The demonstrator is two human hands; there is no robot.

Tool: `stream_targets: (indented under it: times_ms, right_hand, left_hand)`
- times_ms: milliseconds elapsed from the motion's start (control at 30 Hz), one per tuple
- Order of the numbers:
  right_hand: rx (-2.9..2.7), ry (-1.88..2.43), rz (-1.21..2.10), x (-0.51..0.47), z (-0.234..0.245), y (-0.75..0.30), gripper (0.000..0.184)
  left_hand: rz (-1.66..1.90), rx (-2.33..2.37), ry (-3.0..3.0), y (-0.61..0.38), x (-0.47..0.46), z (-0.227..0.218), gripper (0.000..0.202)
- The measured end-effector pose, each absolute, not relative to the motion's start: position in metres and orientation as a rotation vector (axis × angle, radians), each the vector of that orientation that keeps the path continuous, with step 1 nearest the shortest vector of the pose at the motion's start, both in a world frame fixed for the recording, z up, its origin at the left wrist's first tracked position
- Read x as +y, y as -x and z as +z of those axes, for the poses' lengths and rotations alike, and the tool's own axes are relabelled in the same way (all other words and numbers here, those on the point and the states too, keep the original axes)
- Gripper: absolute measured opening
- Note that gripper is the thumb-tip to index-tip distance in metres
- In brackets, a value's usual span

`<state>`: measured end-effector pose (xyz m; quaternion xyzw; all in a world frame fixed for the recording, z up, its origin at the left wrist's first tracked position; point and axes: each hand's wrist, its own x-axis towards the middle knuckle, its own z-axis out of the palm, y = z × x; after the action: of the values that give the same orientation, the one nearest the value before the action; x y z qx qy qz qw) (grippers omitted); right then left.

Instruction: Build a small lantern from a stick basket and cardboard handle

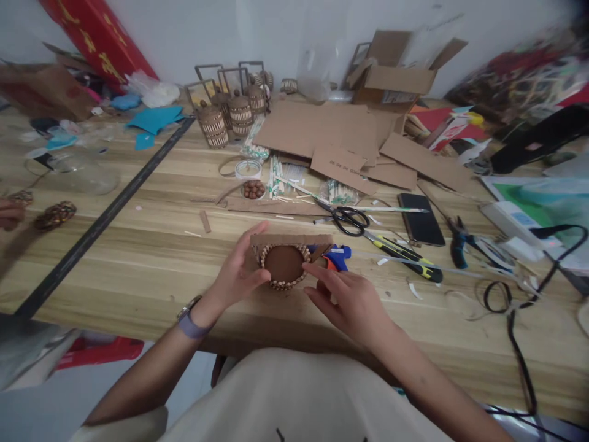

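Observation:
A small round brown basket (pixel 284 264) with short pale sticks around its wall is in front of me on the table. A flat brown cardboard strip (pixel 294 240), which looks like its handle, crosses its far side. My left hand (pixel 237 270) curves around the basket's left side, thumb at the near rim and fingers toward the strip. At the right rim, the index fingertip of my right hand (pixel 347 298) touches the sticks, thumb held apart below. Partly hidden behind the basket lies a blue glue gun (pixel 339 255).
Black scissors (pixel 350 221), a yellow-black utility knife (pixel 407 258), a phone (pixel 421 219) and pliers (pixel 458 242) lie to the right. Cardboard sheets (pixel 317 129) and several finished lidded baskets (pixel 240 113) stand behind. Another person's hand (pixel 10 215) shows at far left.

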<state>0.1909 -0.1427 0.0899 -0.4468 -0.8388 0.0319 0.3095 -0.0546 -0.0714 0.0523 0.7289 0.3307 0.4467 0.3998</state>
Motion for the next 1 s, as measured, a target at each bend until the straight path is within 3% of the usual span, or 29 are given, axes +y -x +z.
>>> stream_targets:
  times_ms: [100, 200, 333, 567, 800, 1000]
  right_hand:
    - [-2.119, 1.22, 0.155, -0.147, 0.095, -0.197, 0.02]
    - [-2.036, 1.291, 0.217, -0.149, 0.098, -0.201, 0.017]
    - [-1.878, 1.351, 0.267, -0.144, 0.102, -0.203, 0.015]
    - [-1.679, 1.233, 0.637, -0.115, 0.115, -0.208, 0.02]
    - [-1.567, 0.904, 1.384, -0.077, 0.108, -0.216, 0.033]
    - [-1.495, 0.748, 1.62, -0.065, 0.107, -0.206, 0.029]
  left_hand:
    - [1.322, 0.796, -1.922, 0.056, -0.074, 0.089, 0.073]
    - [1.444, 0.905, -2.16, 0.052, -0.08, 0.143, 0.044]
    - [1.012, 0.972, -2.738, 0.037, -0.08, 0.193, 0.034]
    - [0.75, 0.919, -2.848, 0.017, -0.07, 0.188, 0.029]
    - [0.62, 0.958, -2.821, 0.017, -0.067, 0.192, 0.027]
    - [0.596, 0.935, -2.739, 0.023, -0.05, 0.195, 0.031]
